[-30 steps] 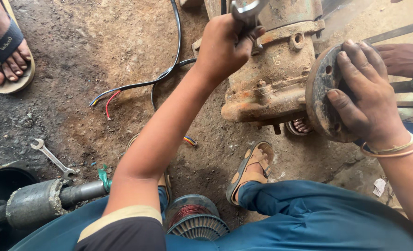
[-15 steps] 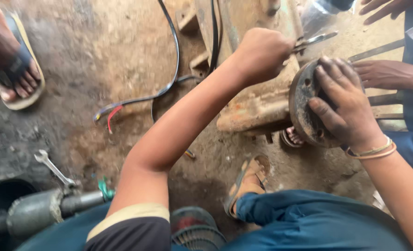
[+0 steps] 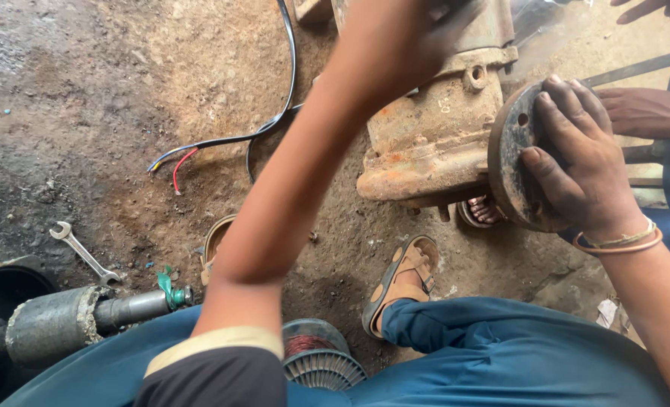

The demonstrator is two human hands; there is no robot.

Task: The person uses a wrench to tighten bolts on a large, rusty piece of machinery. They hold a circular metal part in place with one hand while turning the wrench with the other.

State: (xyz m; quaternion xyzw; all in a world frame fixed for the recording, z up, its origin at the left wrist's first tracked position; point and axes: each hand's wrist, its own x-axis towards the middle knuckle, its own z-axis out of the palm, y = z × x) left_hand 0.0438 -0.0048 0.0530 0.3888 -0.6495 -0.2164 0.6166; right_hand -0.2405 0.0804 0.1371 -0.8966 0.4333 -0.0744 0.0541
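A rusty motor housing (image 3: 433, 128) lies on the dirt floor in the upper middle. My left hand (image 3: 403, 38) is blurred above its top, fist closed around what looks like a grey metal tool (image 3: 439, 10), mostly hidden. My right hand (image 3: 576, 162) lies flat with spread fingers on the round dark end plate (image 3: 510, 158) at the housing's right end. Another person's hand (image 3: 644, 113) rests just behind that plate.
A black cable (image 3: 233, 139) with red and other bare wire ends crosses the floor. An open-ended spanner (image 3: 82, 252) lies at the left, near a grey shaft assembly (image 3: 71, 320). A copper-wound coil (image 3: 320, 358) sits by my sandalled foot (image 3: 403, 279).
My left hand has swung with the tool from the housing's right side to over its top, now blurred. My right hand stays pressed on the end plate. The view has moved closer.
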